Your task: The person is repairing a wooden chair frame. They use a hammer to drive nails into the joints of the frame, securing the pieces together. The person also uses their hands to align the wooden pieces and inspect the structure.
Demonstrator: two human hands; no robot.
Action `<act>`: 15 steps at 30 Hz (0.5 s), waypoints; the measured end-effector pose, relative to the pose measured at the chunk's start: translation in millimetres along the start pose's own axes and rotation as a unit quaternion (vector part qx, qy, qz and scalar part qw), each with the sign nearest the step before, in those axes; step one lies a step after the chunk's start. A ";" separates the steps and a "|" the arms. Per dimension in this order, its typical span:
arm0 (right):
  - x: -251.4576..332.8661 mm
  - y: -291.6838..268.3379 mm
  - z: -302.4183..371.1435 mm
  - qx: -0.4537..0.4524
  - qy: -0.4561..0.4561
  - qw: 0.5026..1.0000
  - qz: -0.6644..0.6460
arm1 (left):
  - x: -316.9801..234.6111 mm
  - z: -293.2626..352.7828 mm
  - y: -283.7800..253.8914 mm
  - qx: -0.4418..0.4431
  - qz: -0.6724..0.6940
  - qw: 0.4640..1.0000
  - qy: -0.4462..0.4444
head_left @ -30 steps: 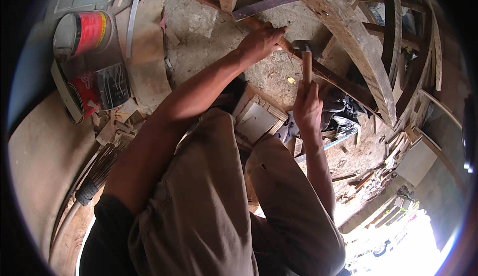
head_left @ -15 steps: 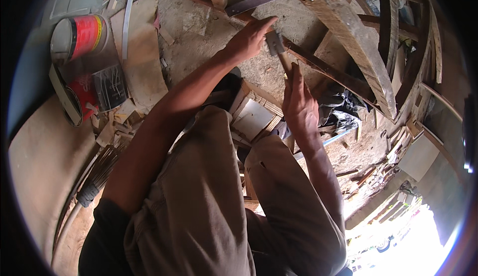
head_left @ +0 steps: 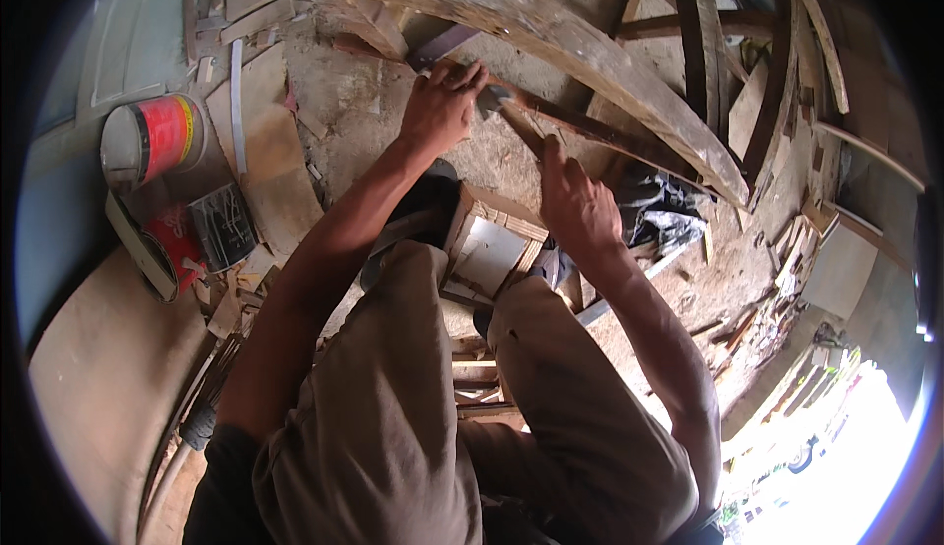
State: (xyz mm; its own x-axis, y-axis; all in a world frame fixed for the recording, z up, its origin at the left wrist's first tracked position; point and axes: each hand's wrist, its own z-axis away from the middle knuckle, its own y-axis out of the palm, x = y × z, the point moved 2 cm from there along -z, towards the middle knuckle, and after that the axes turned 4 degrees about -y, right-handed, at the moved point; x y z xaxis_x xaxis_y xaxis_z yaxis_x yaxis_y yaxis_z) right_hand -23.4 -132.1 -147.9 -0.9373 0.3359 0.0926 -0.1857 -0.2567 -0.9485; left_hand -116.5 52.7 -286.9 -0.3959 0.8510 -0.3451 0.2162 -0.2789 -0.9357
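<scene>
On the dusty workshop floor (head_left: 344, 142), two hands work at a narrow dark wooden strip (head_left: 590, 132) beneath a curved timber (head_left: 551, 29).

Left hand (head_left: 442, 103) is clenched around a small grey tool (head_left: 492, 100) whose head rests on the strip; the right hand (head_left: 575, 201) lies just below on the same strip, thumb raised, fingers curled so that I cannot tell whether they grip it. One red and white paint can (head_left: 152, 142) lies on its side at the left, lid end toward the camera, contents hidden. Beside it sit one flat red box (head_left: 177, 240) and one dark packet (head_left: 221, 226), both closed. One small open wooden frame (head_left: 492, 250) with a pale panel inside rests between the knees. Loose wood offcuts (head_left: 265, 152) lie scattered, too many to count.
</scene>
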 end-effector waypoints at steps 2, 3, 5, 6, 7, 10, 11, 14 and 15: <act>0.4 -3.2 1.0 0.019 0.039 0.998 -0.036 | -0.2 -2.3 -1.8 0.014 -0.010 1.000 0.011; -7.5 9.0 0.6 0.050 0.086 0.994 -0.035 | -4.2 -3.8 -2.7 -0.016 -0.008 1.000 -0.002; -16.7 7.0 -4.8 -0.015 0.065 0.997 -0.028 | -5.0 -2.6 -4.4 -0.002 0.008 1.000 -0.007; -16.8 4.5 -2.1 -0.030 0.055 0.996 -0.058 | -4.6 -2.8 -5.6 0.005 0.016 1.000 -0.008; -8.5 -8.3 -1.2 -0.044 0.047 0.994 -0.086 | -1.9 -1.0 -1.7 0.004 0.005 1.000 -0.008; 11.5 -17.3 19.3 -0.082 0.077 0.981 -0.158 | -0.3 4.1 -5.1 -0.019 0.053 0.998 -0.010; 10.8 -11.7 27.4 -0.097 0.086 0.972 -0.196 | 0.2 5.5 -8.3 -0.004 0.051 0.999 -0.012; -16.4 40.3 53.8 -0.086 0.164 0.950 -0.252 | -2.4 10.3 -6.2 -0.009 0.015 1.000 -0.011; -28.4 61.5 65.1 -0.098 0.183 0.949 -0.236 | -4.5 8.4 -7.8 0.018 0.077 0.997 -0.016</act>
State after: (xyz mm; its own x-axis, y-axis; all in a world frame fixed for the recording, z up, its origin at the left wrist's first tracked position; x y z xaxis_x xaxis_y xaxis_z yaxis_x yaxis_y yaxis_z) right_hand -27.4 -216.3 -189.1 -0.5910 0.6740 0.4431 -0.4675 0.1615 -0.8691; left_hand -123.9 47.3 -278.7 -0.3885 0.7829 -0.4859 0.2448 -0.4207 -0.8736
